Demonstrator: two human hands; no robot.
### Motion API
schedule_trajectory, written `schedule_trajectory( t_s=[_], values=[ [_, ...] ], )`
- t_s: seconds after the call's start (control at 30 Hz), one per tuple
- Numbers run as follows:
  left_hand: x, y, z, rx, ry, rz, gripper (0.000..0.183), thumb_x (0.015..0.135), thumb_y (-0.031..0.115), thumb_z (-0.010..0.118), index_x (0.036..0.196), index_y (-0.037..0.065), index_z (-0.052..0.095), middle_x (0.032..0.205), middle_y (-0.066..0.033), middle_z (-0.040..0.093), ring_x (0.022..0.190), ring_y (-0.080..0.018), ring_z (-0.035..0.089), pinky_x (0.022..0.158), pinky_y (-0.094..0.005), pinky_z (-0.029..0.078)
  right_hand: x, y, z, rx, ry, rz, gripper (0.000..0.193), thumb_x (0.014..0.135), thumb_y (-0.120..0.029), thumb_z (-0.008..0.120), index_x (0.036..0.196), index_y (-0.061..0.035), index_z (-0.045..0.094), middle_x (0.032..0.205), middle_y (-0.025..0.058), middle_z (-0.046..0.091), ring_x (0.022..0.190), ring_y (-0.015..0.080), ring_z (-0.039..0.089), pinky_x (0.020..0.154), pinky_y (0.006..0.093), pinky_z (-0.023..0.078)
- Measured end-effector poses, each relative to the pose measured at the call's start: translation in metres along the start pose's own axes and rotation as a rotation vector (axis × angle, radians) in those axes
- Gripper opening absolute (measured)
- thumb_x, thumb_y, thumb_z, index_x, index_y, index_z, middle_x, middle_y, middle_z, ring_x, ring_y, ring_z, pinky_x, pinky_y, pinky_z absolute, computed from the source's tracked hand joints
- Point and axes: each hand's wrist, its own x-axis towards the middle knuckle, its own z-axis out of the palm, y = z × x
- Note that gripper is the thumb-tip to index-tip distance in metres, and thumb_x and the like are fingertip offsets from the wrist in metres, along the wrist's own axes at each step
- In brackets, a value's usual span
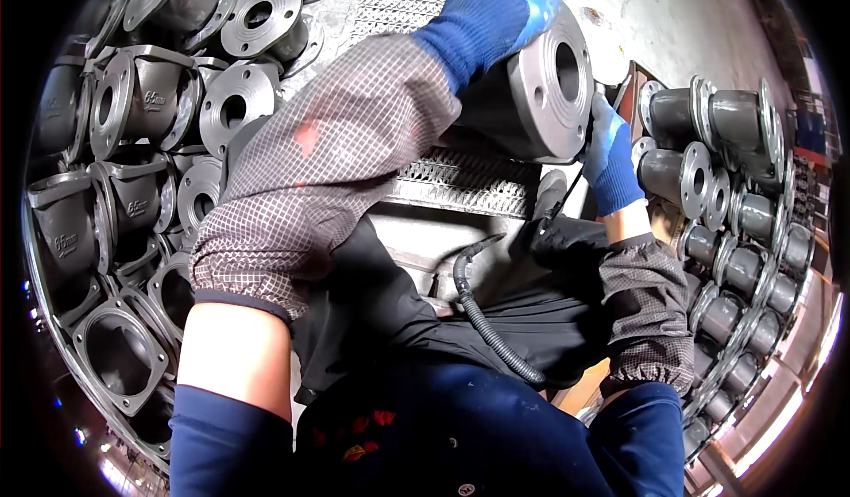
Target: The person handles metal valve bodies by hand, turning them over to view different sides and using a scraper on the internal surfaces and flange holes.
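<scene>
A grey metal flanged pipe fitting [551, 85] lies tilted over the perforated metal work surface in front of me, its round, bolt-holed face turned to the right. My left hand [518, 10], in a blue coated glove, is closed over the top of the flange. Low on the flange's right edge, my right hand [609, 147] in a matching glove grips the rim with its fingers pointing up. A thin dark rod or cord [565, 198] runs down from beside the right hand; I cannot make out what it belongs to. The fitting's far end is hidden behind my left sleeve.
Dark flanged fittings [133, 99] are stacked high on my left. More flanged pipe pieces [677, 174] stand in rows on the right. A black corrugated hose [482, 315] curves across my lap. The perforated metal plate [474, 183] continues under the fitting.
</scene>
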Motion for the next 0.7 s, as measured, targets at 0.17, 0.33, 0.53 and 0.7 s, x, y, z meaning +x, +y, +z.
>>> schedule_trajectory(
  t_s=[0.17,0.33,0.53,0.7],
  values=[
    [-0.057,0.002,-0.010,-0.219,0.088,0.069,0.042,0.081,0.037,0.053,0.095,-0.002,0.063,0.075,-0.0197,0.064,0.069,-0.0311,0.064,0.066,-0.0365,0.051,-0.015,-0.014,-0.001,-0.127,0.068,-0.069,0.035,0.094,-0.026,0.040,0.092,0.0018,0.060,0.068,0.0035,0.057,0.058,0.0098,0.051,0.052,0.0249,0.041],
    [-0.100,0.007,-0.038,-0.248,-0.098,-0.051,0.044,0.082,0.034,0.055,0.102,-0.004,0.059,0.072,-0.0169,0.063,0.067,-0.0233,0.063,0.064,-0.0311,0.051,-0.007,-0.006,-0.009,-0.353,0.083,-0.505,0.020,0.084,-0.005,0.045,0.098,0.0040,0.056,0.082,0.0149,0.061,0.075,0.0253,0.061,0.065,0.0299,0.047],
    [-0.126,-0.015,-0.050,-0.467,-0.266,-0.363,0.040,0.091,0.022,0.051,0.120,-0.005,0.048,0.097,-0.0103,0.062,0.086,-0.0136,0.059,0.076,-0.0249,0.049,-0.015,-0.020,-0.013,-0.292,0.026,-0.694,0.024,0.083,-0.006,0.052,0.103,0.0063,0.059,0.096,0.0159,0.064,0.089,0.0224,0.062,0.080,0.0282,0.047],
    [-0.143,-0.039,-0.051,-0.418,-0.106,-0.072,0.046,0.092,0.028,0.049,0.121,-0.008,0.045,0.090,-0.0105,0.062,0.079,-0.0119,0.058,0.070,-0.0262,0.048,-0.046,-0.042,0.006,-0.052,0.025,-0.471,0.021,0.084,-0.013,0.056,0.097,0.0007,0.065,0.088,0.0076,0.066,0.083,0.0141,0.062,0.076,0.0234,0.046]
  ],
)
